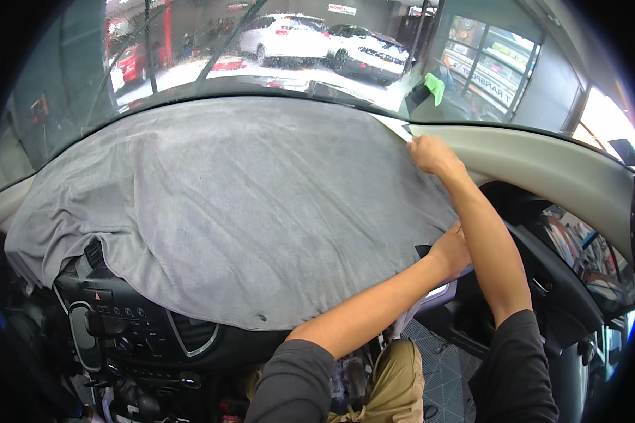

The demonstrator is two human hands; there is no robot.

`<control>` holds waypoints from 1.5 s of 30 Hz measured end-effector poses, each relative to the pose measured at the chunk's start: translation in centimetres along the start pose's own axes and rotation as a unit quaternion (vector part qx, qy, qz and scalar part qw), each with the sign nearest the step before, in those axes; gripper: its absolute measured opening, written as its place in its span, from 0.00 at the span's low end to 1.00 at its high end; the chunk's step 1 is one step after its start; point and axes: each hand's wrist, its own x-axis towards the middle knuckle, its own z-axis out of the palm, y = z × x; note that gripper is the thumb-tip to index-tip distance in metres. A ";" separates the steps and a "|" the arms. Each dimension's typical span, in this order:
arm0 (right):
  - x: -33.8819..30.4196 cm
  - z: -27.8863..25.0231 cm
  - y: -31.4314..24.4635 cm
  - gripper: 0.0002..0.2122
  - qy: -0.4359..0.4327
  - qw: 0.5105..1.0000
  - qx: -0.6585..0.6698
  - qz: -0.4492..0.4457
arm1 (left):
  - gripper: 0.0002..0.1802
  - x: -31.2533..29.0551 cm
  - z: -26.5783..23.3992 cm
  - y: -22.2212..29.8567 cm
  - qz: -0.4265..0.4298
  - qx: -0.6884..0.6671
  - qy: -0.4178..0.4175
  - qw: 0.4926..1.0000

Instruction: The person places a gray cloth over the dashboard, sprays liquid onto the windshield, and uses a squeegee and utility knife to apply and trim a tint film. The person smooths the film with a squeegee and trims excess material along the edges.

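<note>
A large grey cloth (261,204) lies draped over the dashboard, wrinkled at its left end. At the cloth's far right corner, close to the windshield's lower edge, my right hand (434,155) is closed on a pale, flat, wedge-shaped tool (394,127) that points left along the glass. My left hand (450,252) is at the cloth's right edge, nearer to me, by the door side. My right forearm crosses in front of its fingers, so their grip is hidden.
The wet windshield (212,63) rises beyond the dashboard. To the right are the beige pillar trim (550,158) and the black door panel (550,282). The centre console (130,317) shows below the cloth at left. A bright green cloth (435,89) hangs outside the glass.
</note>
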 end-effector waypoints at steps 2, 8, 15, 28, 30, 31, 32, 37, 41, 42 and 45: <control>0.8 -0.6 -0.5 0.19 -0.021 1.000 -0.014 -0.004 | 0.29 0.6 0.6 -0.5 -0.008 -0.013 -0.017 1.000; 0.6 -1.0 -0.6 0.18 0.011 1.000 0.007 -0.018 | 0.30 0.3 1.0 -0.5 0.003 0.038 -0.005 0.999; 3.7 0.9 1.4 0.18 -0.006 0.999 0.041 0.023 | 0.34 0.1 -0.2 0.2 0.008 0.047 -0.069 0.996; 0.4 -1.1 -2.7 0.15 0.031 0.998 0.032 -0.054 | 0.22 -0.8 -0.1 0.1 -0.016 0.112 -0.027 0.993; -0.1 -1.7 -4.6 0.14 0.033 0.995 0.019 -0.092 | 0.21 -0.6 1.6 0.3 -0.014 0.087 -0.002 0.996; 1.0 -1.6 -5.7 0.13 0.029 0.994 0.007 -0.108 | 0.21 -0.5 2.6 0.2 -0.013 0.076 0.010 0.997; 2.1 -1.8 -6.1 0.12 0.028 0.993 -0.009 -0.116 | 0.20 0.0 4.3 0.6 -0.016 0.016 0.080 0.997; 6.6 -0.4 -8.8 0.13 0.029 0.997 0.033 -0.063 | 0.25 0.9 7.6 0.7 -0.053 -0.124 0.124 0.983; 5.4 -2.5 -12.7 0.16 -0.028 0.992 0.031 -0.117 | 0.31 -0.1 7.5 -0.2 -0.088 -0.167 0.117 0.975; 5.7 -2.7 -13.7 0.14 -0.017 0.991 0.038 -0.124 | 0.30 0.0 7.6 0.2 -0.084 -0.185 0.198 0.959; 7.0 -2.4 -16.2 0.14 -0.024 0.992 0.063 -0.108 | 0.26 0.3 8.1 0.4 -0.096 -0.201 0.251 0.942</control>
